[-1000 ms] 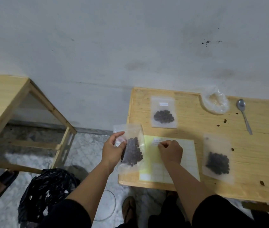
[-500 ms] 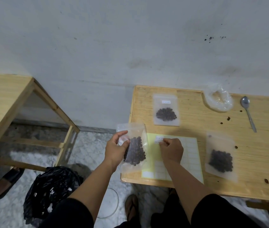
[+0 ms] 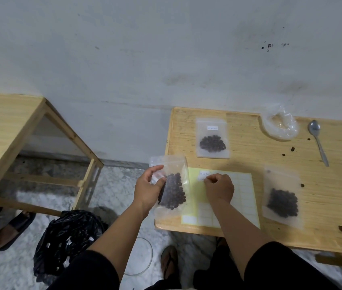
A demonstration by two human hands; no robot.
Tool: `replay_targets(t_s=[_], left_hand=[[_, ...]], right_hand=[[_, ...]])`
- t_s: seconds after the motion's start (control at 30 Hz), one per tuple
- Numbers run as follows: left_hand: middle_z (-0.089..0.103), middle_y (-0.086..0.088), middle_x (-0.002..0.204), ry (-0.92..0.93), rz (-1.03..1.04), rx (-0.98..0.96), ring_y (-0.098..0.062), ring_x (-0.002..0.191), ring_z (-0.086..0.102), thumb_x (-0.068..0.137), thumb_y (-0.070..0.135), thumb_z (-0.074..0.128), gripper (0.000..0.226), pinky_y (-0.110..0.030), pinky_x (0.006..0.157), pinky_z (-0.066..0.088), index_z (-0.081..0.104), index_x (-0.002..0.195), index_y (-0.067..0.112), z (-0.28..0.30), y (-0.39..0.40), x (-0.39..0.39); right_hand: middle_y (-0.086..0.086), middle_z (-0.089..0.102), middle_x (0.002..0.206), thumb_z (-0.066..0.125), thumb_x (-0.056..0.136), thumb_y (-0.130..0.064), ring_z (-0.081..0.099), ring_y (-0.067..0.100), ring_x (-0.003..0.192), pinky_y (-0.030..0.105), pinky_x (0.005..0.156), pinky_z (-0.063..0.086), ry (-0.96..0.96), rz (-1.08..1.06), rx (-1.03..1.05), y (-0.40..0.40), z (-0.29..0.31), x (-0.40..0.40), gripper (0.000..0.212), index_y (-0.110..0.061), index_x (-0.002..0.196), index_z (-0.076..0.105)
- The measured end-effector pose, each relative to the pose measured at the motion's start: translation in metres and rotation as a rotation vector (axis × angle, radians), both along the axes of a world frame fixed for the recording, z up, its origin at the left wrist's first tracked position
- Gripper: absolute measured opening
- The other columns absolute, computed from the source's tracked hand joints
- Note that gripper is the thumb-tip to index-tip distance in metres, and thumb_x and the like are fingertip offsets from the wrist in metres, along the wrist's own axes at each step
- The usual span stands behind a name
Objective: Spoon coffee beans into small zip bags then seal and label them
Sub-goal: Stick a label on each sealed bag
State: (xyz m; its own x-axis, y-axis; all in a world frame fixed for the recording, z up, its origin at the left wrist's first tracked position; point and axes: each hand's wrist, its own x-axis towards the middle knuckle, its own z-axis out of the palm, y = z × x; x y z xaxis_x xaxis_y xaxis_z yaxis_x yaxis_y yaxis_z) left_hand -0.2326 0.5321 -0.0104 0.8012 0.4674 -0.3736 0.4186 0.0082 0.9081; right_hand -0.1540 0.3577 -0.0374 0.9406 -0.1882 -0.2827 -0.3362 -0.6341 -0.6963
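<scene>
Three bean bags [image 3: 173, 187] [image 3: 212, 139] [image 3: 282, 200], one spoon [image 3: 318, 139], one label sheet [image 3: 243, 197]

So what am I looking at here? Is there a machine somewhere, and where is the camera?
No machine: a person works with bare hands, and the one camera sits on their head, looking down. The left hand holds up a small zip bag of coffee beans at the table's left edge. The right hand pinches a white label on a yellow sticker sheet. Farther back lies a labelled bag of beans, and an unlabelled bag lies to the right. At the far edge sit a metal spoon and a crumpled clear plastic bag. A few loose beans are scattered around.
</scene>
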Motion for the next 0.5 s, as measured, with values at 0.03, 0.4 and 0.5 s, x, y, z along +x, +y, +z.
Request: replay_targets(t_s=[0.03, 0.4, 0.5], left_hand=[[0.064, 0.007, 0.115, 0.000, -0.001, -0.002, -0.013, 0.116, 0.054, 0.087, 0.013, 0.065, 0.030, -0.023, 0.095, 0.040, 0.063, 0.107, 0.035, -0.0002, -0.0002, -0.0003], [0.063, 0.002, 0.120, -0.011, -0.016, 0.000, -0.013, 0.114, 0.055, 0.087, 0.011, 0.065, 0.031, -0.012, 0.081, 0.040, 0.063, 0.104, 0.037, 0.0009, -0.0015, 0.0020], [0.064, 0.005, 0.116, -0.009, -0.017, 0.004, -0.010, 0.108, 0.058, 0.087, 0.012, 0.065, 0.030, -0.007, 0.074, 0.042, 0.063, 0.108, 0.034, 0.0031, -0.0023, 0.0035]], right_hand=[[0.010, 0.056, 0.106, 0.064, 0.084, -0.012, 0.057, 0.020, 0.089, 0.027, 0.081, 0.047, -0.009, -0.015, 0.005, 0.0004, 0.0002, -0.0007, 0.011, -0.006, 0.092, 0.067], [0.011, 0.061, 0.102, 0.065, 0.084, -0.011, 0.059, 0.022, 0.090, 0.024, 0.078, 0.044, -0.073, -0.073, 0.005, 0.0065, 0.0005, -0.0054, 0.011, -0.003, 0.090, 0.069], [0.011, 0.058, 0.104, 0.061, 0.087, -0.012, 0.058, 0.024, 0.091, 0.025, 0.076, 0.042, -0.037, -0.079, -0.033, 0.0089, 0.0011, 0.0003, 0.010, -0.005, 0.088, 0.068]])
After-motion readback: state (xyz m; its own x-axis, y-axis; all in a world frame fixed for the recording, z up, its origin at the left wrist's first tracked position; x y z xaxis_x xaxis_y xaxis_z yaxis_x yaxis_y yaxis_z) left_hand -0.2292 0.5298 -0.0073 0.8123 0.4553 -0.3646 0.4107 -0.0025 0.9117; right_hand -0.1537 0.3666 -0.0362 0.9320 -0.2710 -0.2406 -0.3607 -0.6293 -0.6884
